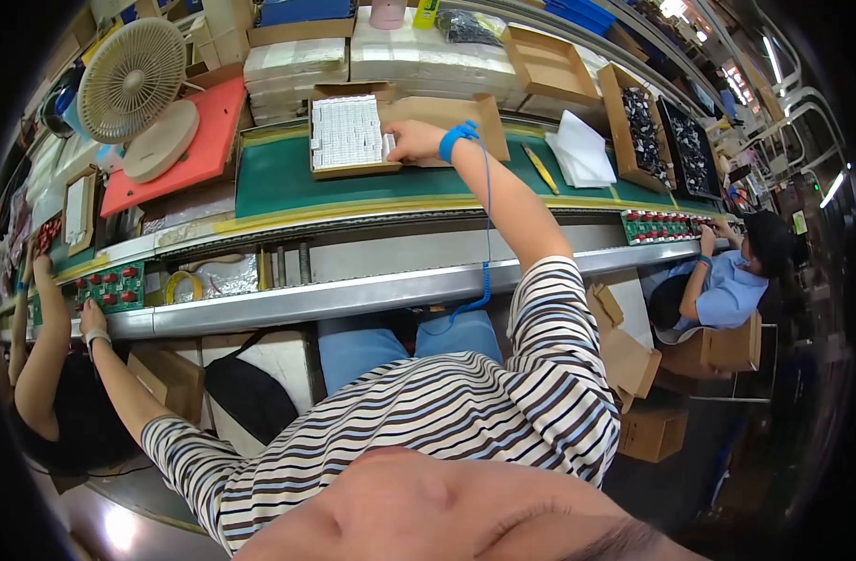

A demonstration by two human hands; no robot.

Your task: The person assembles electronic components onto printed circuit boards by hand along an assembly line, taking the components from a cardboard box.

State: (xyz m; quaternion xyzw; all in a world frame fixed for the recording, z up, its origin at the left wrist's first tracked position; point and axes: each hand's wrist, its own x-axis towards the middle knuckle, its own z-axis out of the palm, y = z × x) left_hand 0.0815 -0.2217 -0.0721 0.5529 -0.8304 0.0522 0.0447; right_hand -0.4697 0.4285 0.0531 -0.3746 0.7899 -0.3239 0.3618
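On the left, my left hand (93,319) grips the near edge of a green circuit board (115,288) carrying several red components; the board lies along the rail. My right hand (416,142) reaches forward to a shallow cardboard box (357,172), its fingers closed on a small white block-shaped part (388,144) at the right end of the rows. White parts (345,131) fill the box's left side in tight rows. Around my right wrist is a blue wrist strap (459,138), its coiled cord hanging down to the metal rail.
A beige fan (133,79) stands on red foam at the far left. Right of my hand are yellow tweezers (540,169), white foam sheets (580,154) and a carton of black parts (638,131). Co-workers sit on both sides; more boards (661,227) are at the right.
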